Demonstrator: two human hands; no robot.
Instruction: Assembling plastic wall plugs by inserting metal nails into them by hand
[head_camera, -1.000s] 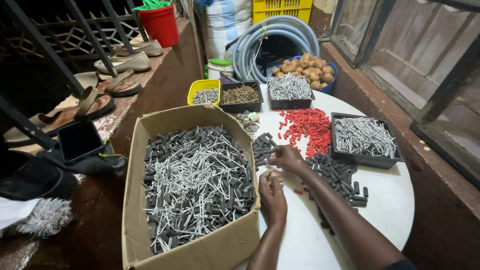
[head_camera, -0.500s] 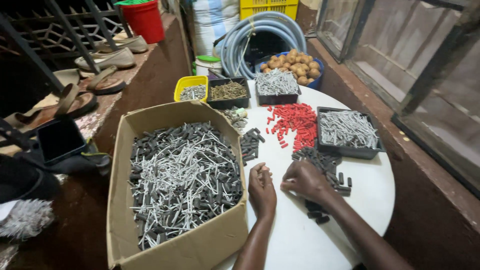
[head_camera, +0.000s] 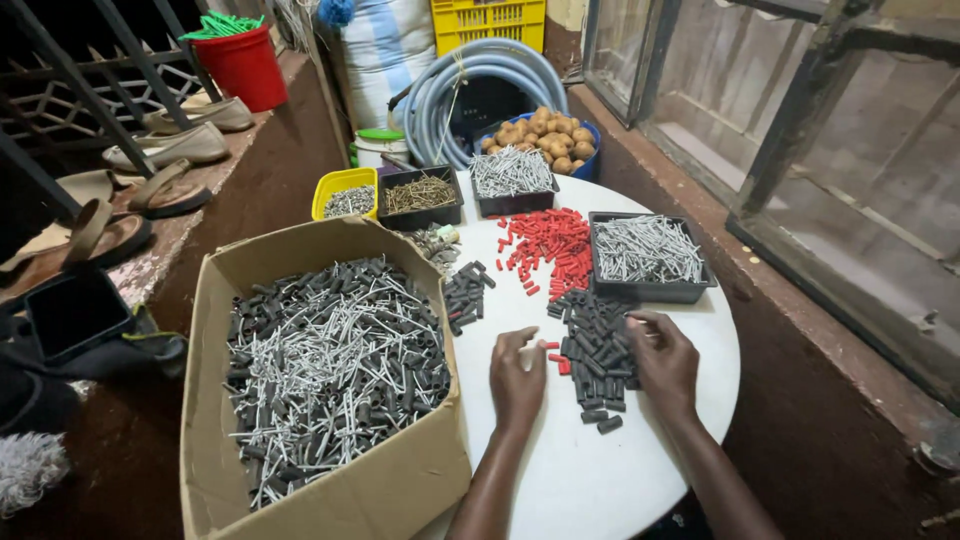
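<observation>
A pile of dark plastic plugs (head_camera: 592, 345) is spread on the round white table (head_camera: 600, 480), its long axis running from the black tray of nails (head_camera: 648, 255) toward the person. The single plugs are pointed in mixed directions. The right hand (head_camera: 662, 358) is laid on the pile's right edge, fingers curled; a grip cannot be confirmed. The left hand (head_camera: 517, 378) is rested flat just left of the pile, fingers loosely extended, nothing held. A cardboard box (head_camera: 400, 480) is placed at the left.

Open brown cardboard box (head_camera: 330, 490) left; striped white-blue sack (head_camera: 385, 50) behind.
</observation>
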